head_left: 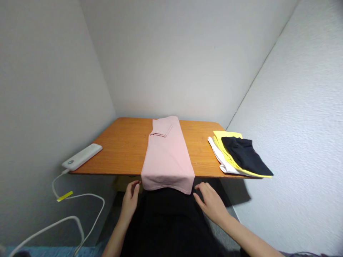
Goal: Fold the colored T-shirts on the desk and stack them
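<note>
A pink shirt [168, 153] lies lengthwise on the table, folded narrow, with a sleeve turned over near its far end. Its near hem hangs over the table's front edge above my lap. Just left of the hanging hem is my left hand [131, 196], fingers loosely bent and thumb apart, holding nothing that I can see. On the other side, my right hand [210, 201] is close to the hem's right corner, its thumb and fingers apart. Whether its fingertips touch the cloth I cannot tell.
The brown wooden table [123, 150] stands against pale walls. At its right edge lies a stack of folded clothes: white [221, 157], yellow [226, 155] and black [243, 153]. A white power bank [83, 157] sits at the left edge, its white cable [88, 194] looping down.
</note>
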`<state>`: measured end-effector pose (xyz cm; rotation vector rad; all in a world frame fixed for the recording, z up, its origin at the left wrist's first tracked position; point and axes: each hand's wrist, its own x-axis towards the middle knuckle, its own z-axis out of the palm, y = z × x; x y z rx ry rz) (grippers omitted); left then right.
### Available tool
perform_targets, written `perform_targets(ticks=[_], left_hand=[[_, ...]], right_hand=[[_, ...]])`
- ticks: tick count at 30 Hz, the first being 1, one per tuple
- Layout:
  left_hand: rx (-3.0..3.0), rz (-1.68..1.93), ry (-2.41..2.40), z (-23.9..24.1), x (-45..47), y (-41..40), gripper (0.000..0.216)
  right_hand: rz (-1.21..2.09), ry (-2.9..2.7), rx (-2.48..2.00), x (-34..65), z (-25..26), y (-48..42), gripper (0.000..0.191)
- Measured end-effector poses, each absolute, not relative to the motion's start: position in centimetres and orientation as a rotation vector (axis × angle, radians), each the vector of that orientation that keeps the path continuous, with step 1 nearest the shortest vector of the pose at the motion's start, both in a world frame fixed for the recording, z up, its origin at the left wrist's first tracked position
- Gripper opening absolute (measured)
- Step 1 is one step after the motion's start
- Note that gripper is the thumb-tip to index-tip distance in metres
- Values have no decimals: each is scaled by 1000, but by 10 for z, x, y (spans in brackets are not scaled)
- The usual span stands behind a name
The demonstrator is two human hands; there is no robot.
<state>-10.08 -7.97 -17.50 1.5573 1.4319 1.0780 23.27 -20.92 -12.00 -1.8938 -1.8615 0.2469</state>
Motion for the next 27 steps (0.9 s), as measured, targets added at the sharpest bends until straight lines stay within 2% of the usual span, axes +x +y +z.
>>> perform_targets(ticks=[4,10,13,16,18,21,27], left_hand=[[1428,1033,1226,-169,-77,-71,52],[1405,1002,1137,-149,-80,-74,48],[1375,978,1114,-146,-87,-83,46],[1207,1039,1070,-138,-90,-99,53],[1174,1085,1073,-126,-93,-107,53],[1284,1027,1081,-102,-100,-113,42],[1311,990,966,-76,-104,-107,48]], right_hand=[[670,-1359,-1807,234,-151,-185,49],[965,-1231,-1487,223,-140,-164,61],[1085,-1160,-1356,212,-134,-180,58],[1209,-1043,-1277,206,-132,-198,49],[1230,-978,-1258,204,-127,-207,48],[1155,-947,-1284,205,-109,-214,57],[914,-1165,-1446,219,-72,-217,41]])
